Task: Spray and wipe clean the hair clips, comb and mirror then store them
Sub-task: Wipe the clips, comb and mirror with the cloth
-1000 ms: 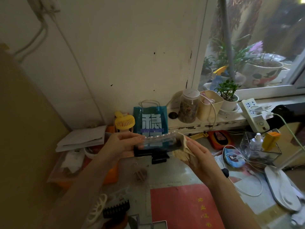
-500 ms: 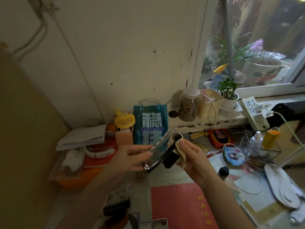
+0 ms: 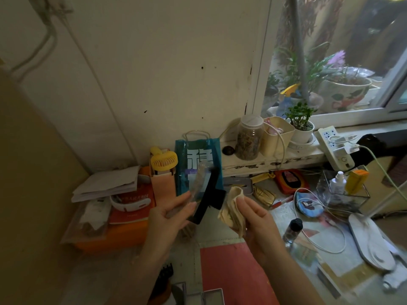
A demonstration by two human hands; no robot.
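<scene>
My left hand point(image 3: 169, 219) grips a long hair clip point(image 3: 203, 192) by its lower end; the clip has a black bar and a clear beaded side and points up and slightly right, blurred. My right hand point(image 3: 253, 216) holds a bunched beige cloth point(image 3: 232, 210) just right of the clip, apart from it. A black comb point(image 3: 163, 280) lies at the bottom edge, partly cut off. A small dark-capped bottle point(image 3: 293, 232) stands on the desk to the right of my right hand. A metal-framed object point(image 3: 211, 293) shows at the bottom edge.
A teal paper bag point(image 3: 196, 155) and yellow mini fan point(image 3: 164, 159) stand behind the clip. Orange box point(image 3: 114, 236) with papers at left. Jar point(image 3: 250, 137), beige cup, potted plant point(image 3: 301, 126) and power strip point(image 3: 334, 148) line the sill. Clear organiser point(image 3: 343, 190), cables and red mat point(image 3: 233, 274).
The clip has swung from level to steeply upright in my left hand. My right hand with the cloth has come off the clip and moved down and right.
</scene>
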